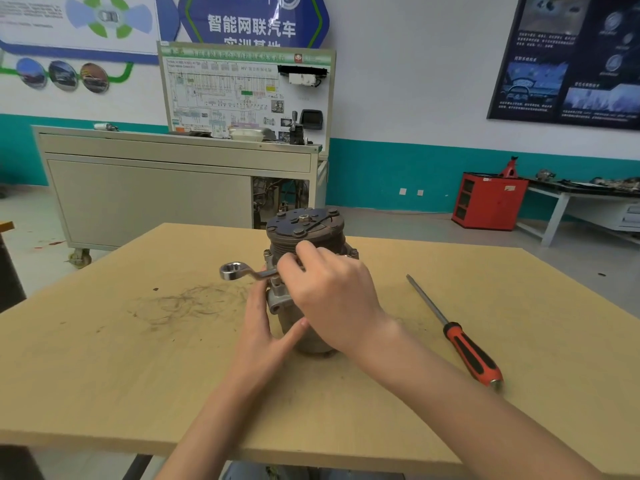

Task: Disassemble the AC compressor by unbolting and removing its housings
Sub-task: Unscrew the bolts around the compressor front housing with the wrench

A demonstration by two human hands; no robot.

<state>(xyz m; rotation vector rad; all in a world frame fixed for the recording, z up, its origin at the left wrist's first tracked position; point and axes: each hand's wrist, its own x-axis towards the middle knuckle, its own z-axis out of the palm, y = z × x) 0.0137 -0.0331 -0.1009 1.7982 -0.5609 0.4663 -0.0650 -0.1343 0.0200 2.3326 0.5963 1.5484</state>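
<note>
The AC compressor [304, 233] stands upright in the middle of the wooden table [104, 358], its dark clutch plate and pulley on top. My left hand [265, 332] presses flat against the near left side of its metal body, fingers straight. My right hand [332, 292] reaches over the body and grips the shank of a silver ring wrench [235, 271]. The wrench's free ring end sticks out to the left. Its other end is hidden under my fingers, beside the bolts below the pulley.
A long screwdriver with an orange and black handle [464, 344] lies on the table to the right of the compressor. Dark scuff marks [187, 303] cover the tabletop at left. Beyond the table stand a grey training cabinet [156, 188] and a red cabinet [488, 199].
</note>
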